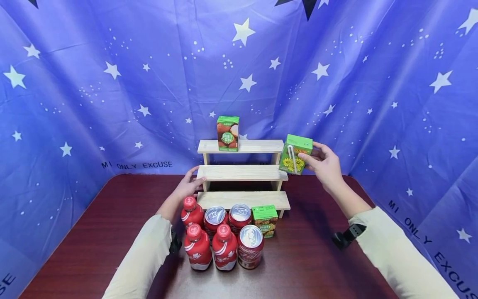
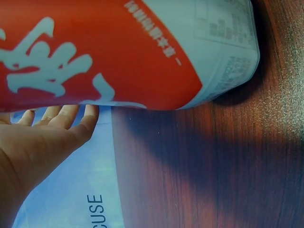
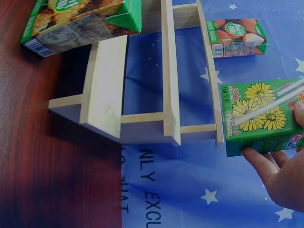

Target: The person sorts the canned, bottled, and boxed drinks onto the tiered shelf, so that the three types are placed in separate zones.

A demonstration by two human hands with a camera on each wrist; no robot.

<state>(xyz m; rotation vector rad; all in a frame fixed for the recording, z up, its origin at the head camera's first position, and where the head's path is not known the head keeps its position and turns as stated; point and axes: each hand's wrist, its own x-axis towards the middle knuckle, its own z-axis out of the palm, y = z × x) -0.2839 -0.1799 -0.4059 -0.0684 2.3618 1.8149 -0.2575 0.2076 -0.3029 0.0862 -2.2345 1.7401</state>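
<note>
Pale sleeves (image 1: 142, 253) come in from both lower sides, flanking three red bottles (image 1: 198, 249), three red cans (image 1: 250, 253) and a small carton (image 1: 265, 224) grouped on the worktop (image 1: 306, 257). Behind them stands a three-step wooden rack (image 1: 242, 200). Right hand (image 1: 325, 166) pinches a green flowered carton (image 1: 295, 155), straw on its face, tilted beside the rack's right end, above worktop level. Left hand (image 1: 186, 186) touches the middle step's left end, fingers somewhat spread; whether it grips, I cannot tell. Another carton (image 1: 228, 135) stands upright on the top step.
</note>
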